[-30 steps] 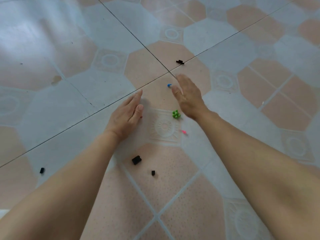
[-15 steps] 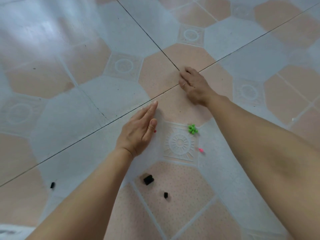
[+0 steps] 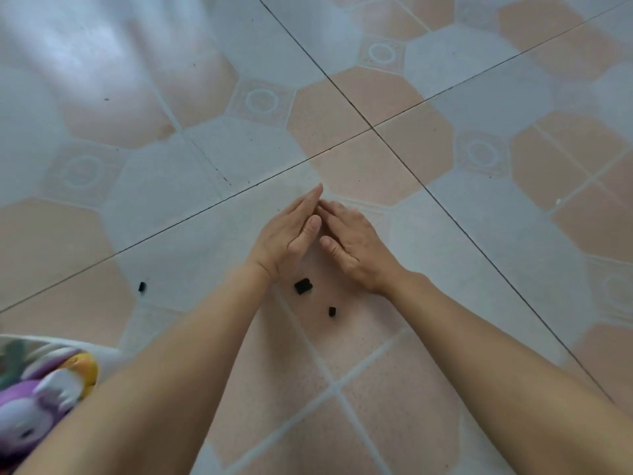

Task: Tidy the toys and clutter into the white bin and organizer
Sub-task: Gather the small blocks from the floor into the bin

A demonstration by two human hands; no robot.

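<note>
My left hand (image 3: 291, 234) stands on its edge on the tiled floor, fingers straight and together, holding nothing. My right hand (image 3: 352, 243) lies palm down beside it, slightly cupped, with its fingertips meeting the left fingertips. What lies under or between the palms is hidden. A black block (image 3: 303, 286) sits on the floor just below my wrists. A smaller black piece (image 3: 331, 311) lies a little nearer to me. Another small black piece (image 3: 141, 286) lies to the left. The white bin (image 3: 68, 341) shows its rim at the bottom left.
Purple, white and yellow plush toys (image 3: 37, 402) fill the bin at the lower left corner. A tiny white speck (image 3: 558, 201) lies on the floor at the right. Dark grout lines cross just beyond my hands.
My right hand pulled back from the far grout crossing and came against my left hand. The green, pink and blue bits and the far black piece are out of sight. The bin has entered view.
</note>
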